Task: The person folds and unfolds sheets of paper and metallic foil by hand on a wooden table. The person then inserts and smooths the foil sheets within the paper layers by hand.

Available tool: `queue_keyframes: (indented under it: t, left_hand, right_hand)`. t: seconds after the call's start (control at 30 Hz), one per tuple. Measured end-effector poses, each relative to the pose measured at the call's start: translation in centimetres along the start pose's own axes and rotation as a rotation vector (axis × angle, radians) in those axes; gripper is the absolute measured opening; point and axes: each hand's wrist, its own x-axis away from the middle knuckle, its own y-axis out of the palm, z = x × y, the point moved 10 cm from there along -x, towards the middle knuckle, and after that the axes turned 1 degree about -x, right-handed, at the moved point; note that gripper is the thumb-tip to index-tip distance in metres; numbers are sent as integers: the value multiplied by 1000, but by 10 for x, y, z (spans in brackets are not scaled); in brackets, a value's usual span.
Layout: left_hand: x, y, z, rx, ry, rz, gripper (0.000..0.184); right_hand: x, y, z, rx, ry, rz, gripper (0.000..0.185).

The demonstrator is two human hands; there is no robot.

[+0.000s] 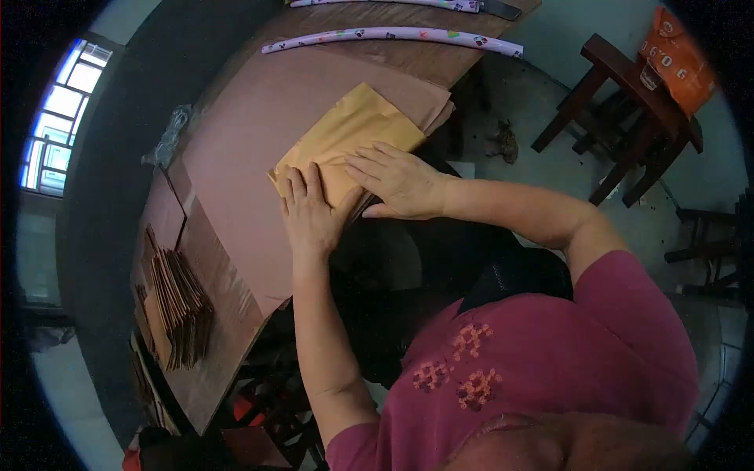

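Wooden table: large pinkish sheets cover middle, out to near edge. Yellow-brown paper on sheets, by near edge. Folded brown stack near left end; patterned roll toward right end. Right hand, left hand flat on paper, fingers extended, left's slightly spread.

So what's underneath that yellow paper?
A large pinkish sheet shows around the yellow paper and seems to run beneath it. Anything directly under its middle is covered, and your left hand and right hand hide part of its top.
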Motion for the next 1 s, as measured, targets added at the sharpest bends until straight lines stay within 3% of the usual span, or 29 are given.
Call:
queue_keyframes:
  t: [0.23, 0.37, 0.5, 0.57, 0.67, 0.77, 0.87, 1.0]
  left_hand:
    - [-1, 1, -1, 37, 11, -22, 102]
    - [1, 3, -6, 8, -4, -40, 103]
    - [-6, 15, -14, 82, -3, -111, 97]
    - [-4, 22, -20, 79, 31, -117, 94]
    - [-5, 17, -30, 179, -89, -166, 84]
    - [-12, 55, -46, -128, 180, -294, 78]
    - [-31, 66, -64, -27, 83, -249, 74]
    - [-32, 47, -50, -46, -32, -189, 71]
  right_hand:
    - [36, -16, 51, 228, 1, 38, 68]
    - [49, -32, 81, 170, 37, -7, 75]
    - [28, -54, 66, 105, 81, 1, 70]
    - [17, -56, 49, 93, -26, -3, 63]
    - [6, -53, 53, 26, 13, 14, 57]
    - [-1, -52, 62, -11, 28, -7, 52]
    - [-8, -42, 52, 2, 27, -17, 51]
    - [-32, 6, -1, -27, -25, -58, 68]
